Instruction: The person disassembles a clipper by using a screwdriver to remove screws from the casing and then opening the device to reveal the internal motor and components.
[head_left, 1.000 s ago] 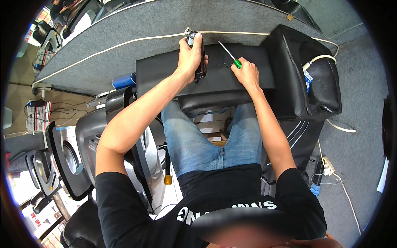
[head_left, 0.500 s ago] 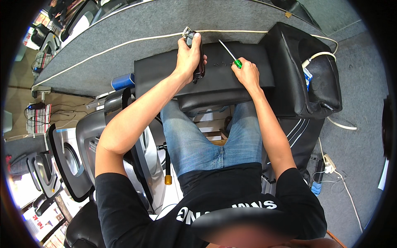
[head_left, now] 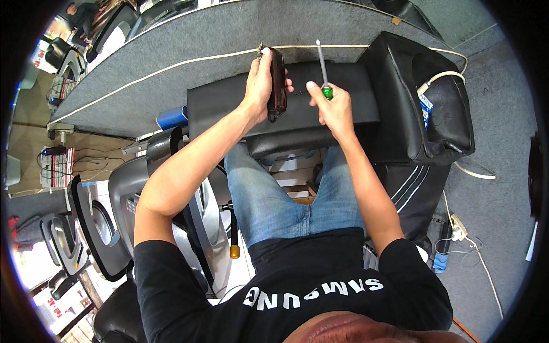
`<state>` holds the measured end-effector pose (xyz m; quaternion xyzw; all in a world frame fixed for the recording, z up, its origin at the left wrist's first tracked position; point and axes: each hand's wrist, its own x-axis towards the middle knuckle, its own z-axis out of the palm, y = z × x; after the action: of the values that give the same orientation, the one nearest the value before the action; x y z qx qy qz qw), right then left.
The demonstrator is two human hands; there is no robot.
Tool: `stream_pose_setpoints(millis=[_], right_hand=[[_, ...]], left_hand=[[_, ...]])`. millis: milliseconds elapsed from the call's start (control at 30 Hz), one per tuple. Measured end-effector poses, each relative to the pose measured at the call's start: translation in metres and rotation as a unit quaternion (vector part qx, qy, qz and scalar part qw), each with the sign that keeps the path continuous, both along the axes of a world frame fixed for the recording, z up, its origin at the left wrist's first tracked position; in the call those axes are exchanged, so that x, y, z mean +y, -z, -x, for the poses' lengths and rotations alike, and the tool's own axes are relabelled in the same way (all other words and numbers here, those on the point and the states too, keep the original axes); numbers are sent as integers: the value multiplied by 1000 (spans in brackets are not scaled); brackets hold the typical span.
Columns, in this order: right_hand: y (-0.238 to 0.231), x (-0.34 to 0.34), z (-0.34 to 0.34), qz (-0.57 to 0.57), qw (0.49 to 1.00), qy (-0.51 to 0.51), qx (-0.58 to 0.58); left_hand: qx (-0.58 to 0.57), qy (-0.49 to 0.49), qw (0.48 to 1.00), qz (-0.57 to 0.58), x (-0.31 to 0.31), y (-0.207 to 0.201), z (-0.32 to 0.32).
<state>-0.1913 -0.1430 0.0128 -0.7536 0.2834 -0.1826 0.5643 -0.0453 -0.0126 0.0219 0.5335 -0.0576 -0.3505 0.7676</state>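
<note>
My left hand (head_left: pixel 260 86) is wrapped round a dark maroon hair clipper (head_left: pixel 278 86), its metal blade end pointing away from me. In my right hand (head_left: pixel 336 111) is a screwdriver (head_left: pixel 322 66) with a green handle, its grey shaft pointing away and the tip free of the clipper. Both hands are over a black padded bench (head_left: pixel 214 97). Tiny dark pieces, perhaps screws, (head_left: pixel 298 92) lie on the padding between my hands; their shape is too small to make out.
A blue can-shaped object (head_left: pixel 172 118) lies left of the bench. On the right is a black padded seat (head_left: pixel 400 103) with a white cable (head_left: pixel 440 77) on it. A grey carpeted partition (head_left: pixel 189 48) with a thin white cord stands beyond the bench. Barber chair parts (head_left: pixel 128 188) crowd my left.
The screwdriver has swung more upright, its tip now farther from me, and my right hand has shifted its grip. My left hand has turned the clipper so more of its maroon body shows.
</note>
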Motion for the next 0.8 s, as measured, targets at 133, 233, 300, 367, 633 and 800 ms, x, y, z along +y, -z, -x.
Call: stream_pose_setpoints(millis=[133, 233, 300, 367, 633, 800], right_hand=[[-16, 19, -5, 5, 998, -61, -26], [-21, 30, -10, 62, 996, -64, -19], [-19, 33, -14, 52, 996, -67, -19], [-20, 34, -16, 59, 996, -64, -5], [-20, 36, -15, 58, 998, -36, 7], [-17, 37, -14, 53, 998, -24, 5]], left_hand=[[-22, 13, 1000, 8, -1, -2, 2], [-31, -13, 999, 30, -3, 4, 4], [-28, -19, 999, 29, -4, 9, 7], [-47, -26, 998, 27, -6, 16, 6], [-77, -47, 996, 25, -7, 12, 13], [-83, -42, 996, 15, -7, 11, 15]])
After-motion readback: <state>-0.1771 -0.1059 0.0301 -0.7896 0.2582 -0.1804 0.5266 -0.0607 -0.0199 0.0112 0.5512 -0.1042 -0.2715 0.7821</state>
